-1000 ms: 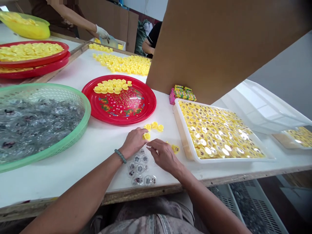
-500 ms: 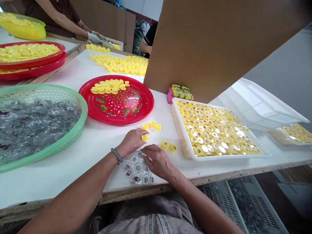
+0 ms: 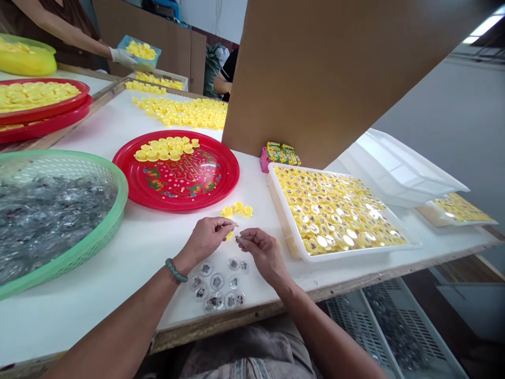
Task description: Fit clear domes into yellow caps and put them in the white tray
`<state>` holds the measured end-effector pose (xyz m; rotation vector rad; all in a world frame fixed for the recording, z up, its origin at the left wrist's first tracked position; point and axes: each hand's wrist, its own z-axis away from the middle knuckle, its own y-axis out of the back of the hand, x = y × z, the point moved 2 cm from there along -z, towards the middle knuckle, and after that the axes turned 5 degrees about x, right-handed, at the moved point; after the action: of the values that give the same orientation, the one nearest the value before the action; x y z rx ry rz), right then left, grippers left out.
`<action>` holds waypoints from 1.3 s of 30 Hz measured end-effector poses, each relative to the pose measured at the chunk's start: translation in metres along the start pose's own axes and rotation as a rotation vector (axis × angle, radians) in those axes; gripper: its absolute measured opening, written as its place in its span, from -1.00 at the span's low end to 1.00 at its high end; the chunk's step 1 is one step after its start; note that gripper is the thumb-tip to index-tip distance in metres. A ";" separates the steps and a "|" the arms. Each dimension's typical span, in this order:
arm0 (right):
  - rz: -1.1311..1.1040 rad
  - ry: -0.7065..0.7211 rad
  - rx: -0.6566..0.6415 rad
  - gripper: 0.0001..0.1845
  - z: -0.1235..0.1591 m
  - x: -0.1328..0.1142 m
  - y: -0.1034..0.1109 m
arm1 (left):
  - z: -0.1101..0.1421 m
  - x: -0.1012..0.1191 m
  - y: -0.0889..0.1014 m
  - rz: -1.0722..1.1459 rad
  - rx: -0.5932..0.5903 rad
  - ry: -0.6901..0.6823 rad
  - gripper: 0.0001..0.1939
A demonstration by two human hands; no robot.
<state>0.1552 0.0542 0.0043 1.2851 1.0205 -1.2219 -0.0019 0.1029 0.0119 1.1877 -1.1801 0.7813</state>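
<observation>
My left hand is closed in a pinch on a small yellow plastic cap, partly covered by the fingers. Just right of it, my right hand pinches a small clear disc, mostly hidden by the fingertips. The two hands are close together but apart. Below them on the white table lie several clear round discs with dark printed pictures. A few loose yellow caps sit beyond my fingers.
A red tray with yellow caps stands ahead, a green basket of clear discs at left. At right is a white tray of assembled yellow pieces, before a cardboard panel. A gloved co-worker's hand holds a blue container.
My right hand has lifted from the clear discs and come up beside the yellow cap in my left hand. The view has shifted slightly. The co-worker has raised a container of yellow caps.
</observation>
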 end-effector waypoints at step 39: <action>0.266 0.300 -0.163 -0.92 -0.019 -0.031 0.020 | 0.011 0.025 0.000 0.171 0.087 -0.112 -0.89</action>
<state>0.1729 0.0738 0.0360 1.4490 1.0957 -0.7433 0.0017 0.0896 0.0356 1.2259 -1.3647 0.9114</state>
